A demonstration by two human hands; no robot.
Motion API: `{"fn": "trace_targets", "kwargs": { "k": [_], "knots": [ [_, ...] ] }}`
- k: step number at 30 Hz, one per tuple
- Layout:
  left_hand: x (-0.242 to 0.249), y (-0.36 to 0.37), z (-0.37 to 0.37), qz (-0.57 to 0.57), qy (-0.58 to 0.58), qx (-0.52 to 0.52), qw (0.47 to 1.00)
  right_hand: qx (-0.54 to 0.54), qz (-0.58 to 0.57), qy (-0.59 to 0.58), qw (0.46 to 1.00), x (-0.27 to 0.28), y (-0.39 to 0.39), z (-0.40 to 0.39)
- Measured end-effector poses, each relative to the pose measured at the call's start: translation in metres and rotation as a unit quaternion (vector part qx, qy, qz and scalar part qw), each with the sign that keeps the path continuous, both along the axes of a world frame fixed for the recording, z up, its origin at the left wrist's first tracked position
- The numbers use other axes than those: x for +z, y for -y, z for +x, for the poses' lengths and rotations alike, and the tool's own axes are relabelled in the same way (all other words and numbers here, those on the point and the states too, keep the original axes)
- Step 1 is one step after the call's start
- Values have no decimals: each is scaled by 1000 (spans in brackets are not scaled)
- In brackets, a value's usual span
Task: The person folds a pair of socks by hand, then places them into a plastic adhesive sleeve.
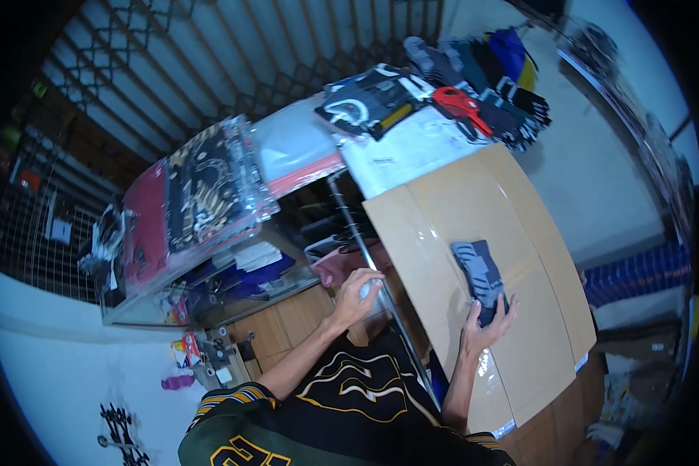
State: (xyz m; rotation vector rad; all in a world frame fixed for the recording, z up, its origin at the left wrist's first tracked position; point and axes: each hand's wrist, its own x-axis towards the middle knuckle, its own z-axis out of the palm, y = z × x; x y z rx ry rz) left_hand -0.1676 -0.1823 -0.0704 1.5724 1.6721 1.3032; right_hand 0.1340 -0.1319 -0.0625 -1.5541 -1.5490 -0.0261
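Observation:
A folded grey sock-like knitted piece [478, 272] with pale stripes and a dark lower end lies on the large cardboard sheet [536, 311]. My right hand [489, 326] grips its lower end, thumb on the left side and fingers on the right. Beside a metal rail [396, 307], my left hand [357, 295] is closed around a small pale, shiny thing, mostly hidden by the fingers.
Clear plastic packets [299, 140] and bagged garments [210, 186] cover the glass case [147, 307]. Red-handled scissors [462, 109] lie behind the cardboard, near piled knitwear [481, 70]. Tape and small items [217, 353] sit at lower left. A folding metal gate [248, 54] stands behind.

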Motion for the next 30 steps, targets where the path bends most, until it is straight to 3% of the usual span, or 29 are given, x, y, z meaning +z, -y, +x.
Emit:
{"fn": "trace_targets", "kwargs": {
  "k": [4,6,8,11,16,22,24,27,30],
  "knots": [
    [-24,51,-67,-30,33,139,989,33,30,26,999,19,4,-59],
    [-31,73,-99,-57,48,179,981,118,29,-39,992,18,6,-96],
    [-38,89,-128,-54,137,282,948,147,5,-69,987,15,12,-141],
    [-88,111,-189,-27,210,336,918,262,-58,-112,957,18,32,-202],
    [-105,133,-264,-24,279,403,871,391,-139,-108,904,14,80,-272],
    [-117,130,-329,-31,288,428,856,400,-221,-93,885,-19,128,-296],
    [-112,125,-340,-170,112,446,871,389,-231,-95,887,-24,138,-297],
    [-105,109,-340,-184,52,477,858,371,-261,-118,883,-29,149,-295],
    [-105,99,-341,-168,69,476,861,343,-254,-110,898,-29,156,-290]
  ]
}}
